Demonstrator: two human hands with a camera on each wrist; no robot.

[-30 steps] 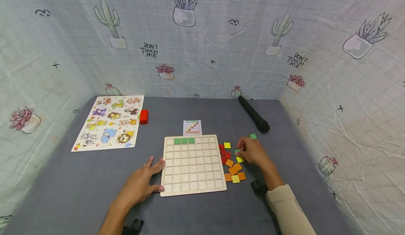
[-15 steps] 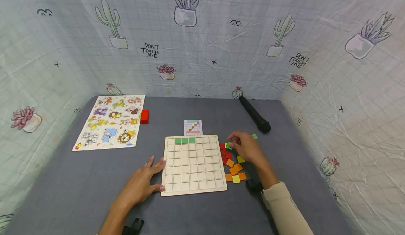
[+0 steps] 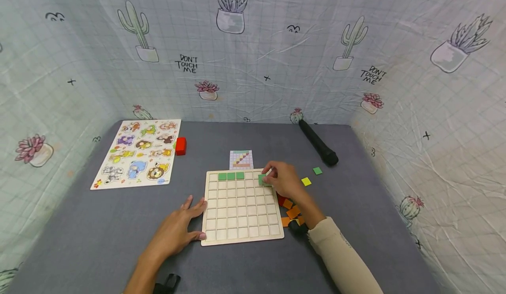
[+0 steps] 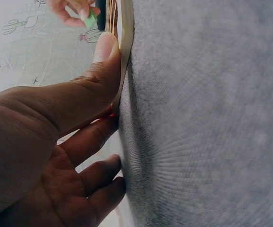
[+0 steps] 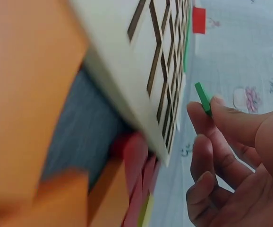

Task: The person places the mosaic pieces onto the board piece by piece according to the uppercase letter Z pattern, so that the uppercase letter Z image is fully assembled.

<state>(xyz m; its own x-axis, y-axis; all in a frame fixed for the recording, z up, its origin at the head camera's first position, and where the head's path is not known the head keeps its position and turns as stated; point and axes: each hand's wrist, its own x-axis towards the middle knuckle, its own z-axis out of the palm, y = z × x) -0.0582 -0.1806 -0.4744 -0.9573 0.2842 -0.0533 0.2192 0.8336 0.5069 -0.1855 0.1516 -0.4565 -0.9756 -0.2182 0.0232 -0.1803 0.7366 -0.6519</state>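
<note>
A pale wooden grid board lies on the grey table, with three green square tiles in its top row. My left hand rests against the board's left edge, thumb and forefinger spread and touching it. Over the board's upper right corner, my right hand pinches a green tile between thumb and forefinger. In the right wrist view that tile is held above the grid, apart from it. A small pattern card lies behind the board, showing coloured squares.
Orange tiles lie right of the board, partly hidden by the right arm. A yellow tile and a loose green tile lie farther right. A black microphone, an animal picture board and a red block stand behind.
My right hand has picked up the green tile from the right-hand pile and carried it left over the board. A yellow tile now shows farther right. The left hand has stayed put.
</note>
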